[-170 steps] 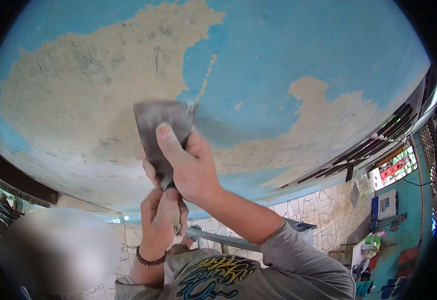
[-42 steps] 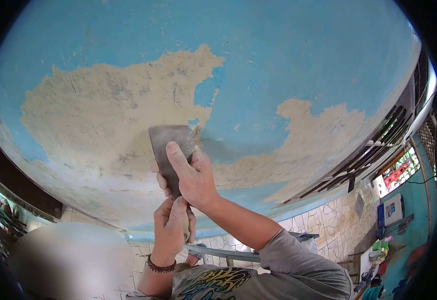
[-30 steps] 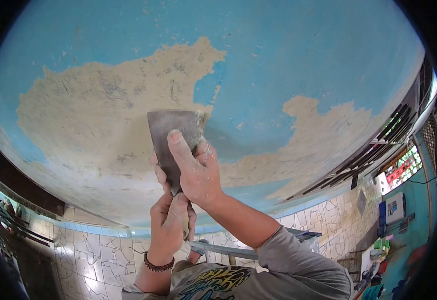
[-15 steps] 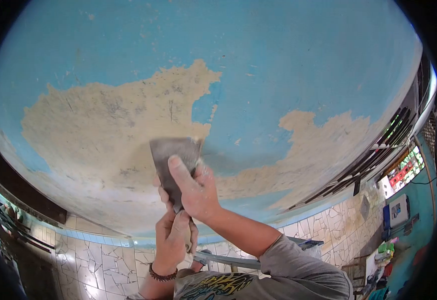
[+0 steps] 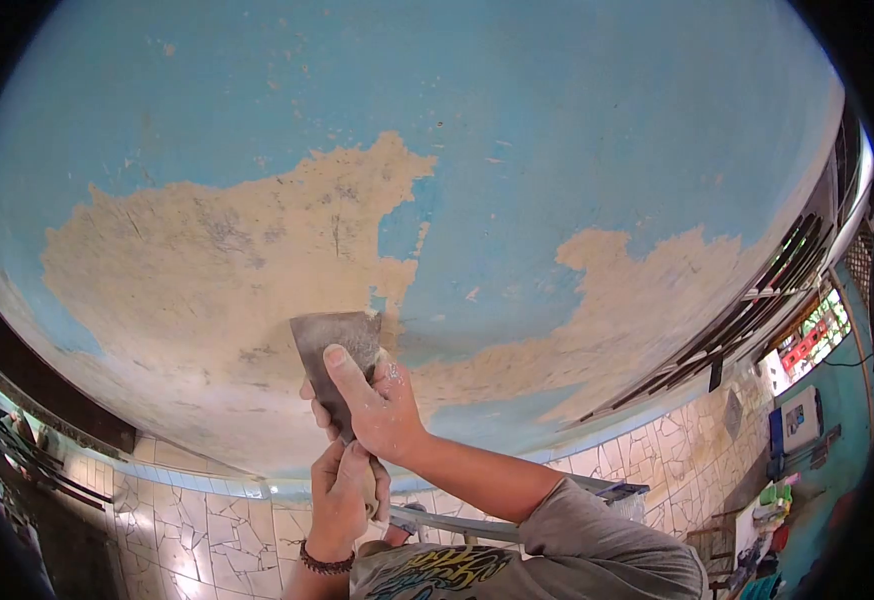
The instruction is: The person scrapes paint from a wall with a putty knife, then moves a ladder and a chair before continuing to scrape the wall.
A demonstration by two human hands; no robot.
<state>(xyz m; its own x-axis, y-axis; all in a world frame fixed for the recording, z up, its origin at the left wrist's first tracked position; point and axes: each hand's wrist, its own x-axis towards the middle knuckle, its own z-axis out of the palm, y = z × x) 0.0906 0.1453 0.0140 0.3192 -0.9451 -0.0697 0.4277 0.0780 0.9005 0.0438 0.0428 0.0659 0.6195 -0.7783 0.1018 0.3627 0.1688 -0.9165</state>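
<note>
A wide, dusty scraper (image 5: 353, 333) lies with its blade against the wall, at the lower part of a patch of bare beige plaster (image 5: 187, 240). My right hand (image 5: 382, 405) is closed around the blade, its thumb pressed on the face and fingers behind. Below it my left hand (image 5: 340, 500), with a dark beaded bracelet at the wrist, wraps around the scraper's handle, which is mostly hidden. White dust speckles the right hand. Blue paint (image 5: 517, 130) surrounds the bare plaster, and a small blue scrap shows just above the blade's right corner.
Another bare plaster patch (image 5: 647, 275) spreads to the right, near a dark slatted window (image 5: 757, 310). A metal bar (image 5: 477, 522) crosses in front of my body. Below lies a floor of pale irregular tiles (image 5: 207, 540). A cluttered table (image 5: 747, 535) stands at lower right.
Both hands and the scraper have moved down the wall and slightly left. A bit of blue paint that the blade covered now shows above its right corner. The grip is unchanged.
</note>
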